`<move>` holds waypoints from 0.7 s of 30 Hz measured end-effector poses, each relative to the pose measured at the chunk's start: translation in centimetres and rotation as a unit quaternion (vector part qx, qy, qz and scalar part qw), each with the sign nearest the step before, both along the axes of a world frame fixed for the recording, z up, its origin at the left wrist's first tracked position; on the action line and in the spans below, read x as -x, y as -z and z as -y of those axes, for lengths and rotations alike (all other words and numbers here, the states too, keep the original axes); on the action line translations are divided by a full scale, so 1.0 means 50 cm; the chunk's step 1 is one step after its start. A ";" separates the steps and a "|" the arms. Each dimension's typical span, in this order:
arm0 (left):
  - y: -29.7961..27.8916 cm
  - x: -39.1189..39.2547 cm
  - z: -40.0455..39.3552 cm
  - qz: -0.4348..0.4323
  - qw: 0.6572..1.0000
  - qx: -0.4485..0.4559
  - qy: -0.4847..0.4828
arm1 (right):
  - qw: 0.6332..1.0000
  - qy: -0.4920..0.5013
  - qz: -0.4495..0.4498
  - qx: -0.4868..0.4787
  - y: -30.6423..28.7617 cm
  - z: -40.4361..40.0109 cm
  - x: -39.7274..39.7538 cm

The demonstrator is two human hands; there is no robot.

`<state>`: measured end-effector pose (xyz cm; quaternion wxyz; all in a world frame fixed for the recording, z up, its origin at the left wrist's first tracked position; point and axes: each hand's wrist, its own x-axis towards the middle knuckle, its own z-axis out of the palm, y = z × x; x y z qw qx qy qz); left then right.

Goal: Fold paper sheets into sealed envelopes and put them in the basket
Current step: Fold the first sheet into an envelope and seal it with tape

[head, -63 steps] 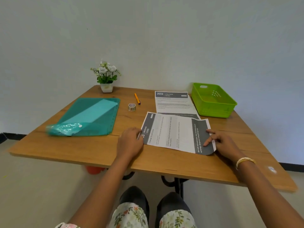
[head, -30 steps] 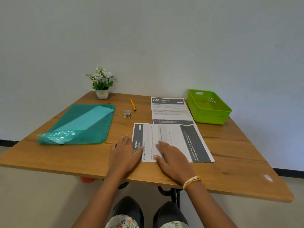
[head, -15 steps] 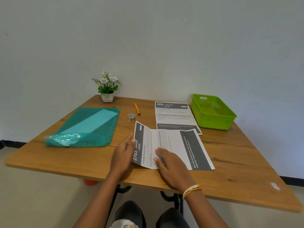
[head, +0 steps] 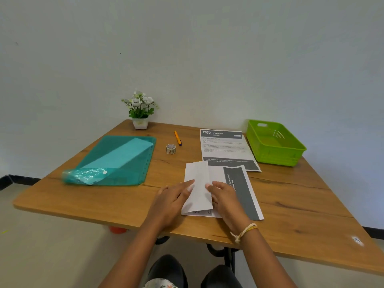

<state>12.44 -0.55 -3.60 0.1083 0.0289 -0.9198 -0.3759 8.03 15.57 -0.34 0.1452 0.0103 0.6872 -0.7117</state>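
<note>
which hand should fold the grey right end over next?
Probably right. The right hand already lies beside the grey end of the sheet, while the left hand presses the folded flap flat.

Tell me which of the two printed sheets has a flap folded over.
The near sheet under both hands has its left part folded over, blank side up. The far sheet, headed 2659 beside the green basket, lies flat.

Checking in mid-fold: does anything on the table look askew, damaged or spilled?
Nothing is spilled or damaged. The sheet being folded lies slightly skewed to the table edge, and the teal folder has its near flap rolled up. The basket holds nothing.
</note>
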 end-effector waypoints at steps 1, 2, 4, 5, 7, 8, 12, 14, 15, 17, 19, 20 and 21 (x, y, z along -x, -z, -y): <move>0.000 0.001 0.002 -0.001 1.000 0.000 -0.001 | 1.000 -0.009 0.029 -0.008 0.001 -0.001 0.004; 0.002 0.005 0.004 0.003 1.000 0.001 -0.003 | 0.999 -0.011 0.049 -0.007 0.000 -0.001 0.005; 0.005 0.012 0.010 0.011 1.000 -0.009 -0.012 | 0.996 -0.002 0.076 0.037 -0.004 0.001 0.001; 0.005 0.013 0.012 0.005 0.999 -0.027 -0.016 | 0.991 0.000 0.098 0.088 -0.007 0.003 -0.001; 0.001 0.012 0.013 -0.020 0.995 -0.096 -0.012 | 0.968 -0.015 0.153 0.200 -0.012 0.005 -0.001; -0.002 0.009 0.012 -0.030 0.991 -0.133 -0.007 | 0.954 -0.025 0.176 0.240 -0.012 0.004 0.001; -0.007 0.005 0.016 -0.033 0.977 -0.210 -0.030 | 0.933 -0.054 0.210 0.288 -0.012 0.009 -0.008; -0.006 0.009 0.019 -0.030 0.969 -0.240 -0.040 | 0.951 -0.046 0.192 0.238 -0.016 0.017 -0.012; -0.005 0.011 0.021 -0.032 0.966 -0.252 -0.045 | 0.965 -0.036 0.175 0.191 -0.018 0.022 -0.012; -0.004 0.015 0.022 -0.040 0.964 -0.260 -0.050 | 0.994 -0.017 0.103 0.026 -0.013 0.025 -0.009; -0.002 0.017 0.022 -0.045 0.964 -0.255 -0.053 | 0.990 -0.017 0.006 -0.141 0.001 0.024 -0.004; -0.002 0.018 0.022 -0.045 0.965 -0.251 -0.054 | 0.981 -0.022 -0.036 -0.189 0.006 0.024 -0.004; -0.002 0.018 0.021 -0.045 0.965 -0.251 -0.054 | 0.971 -0.028 -0.074 -0.226 0.011 0.024 -0.008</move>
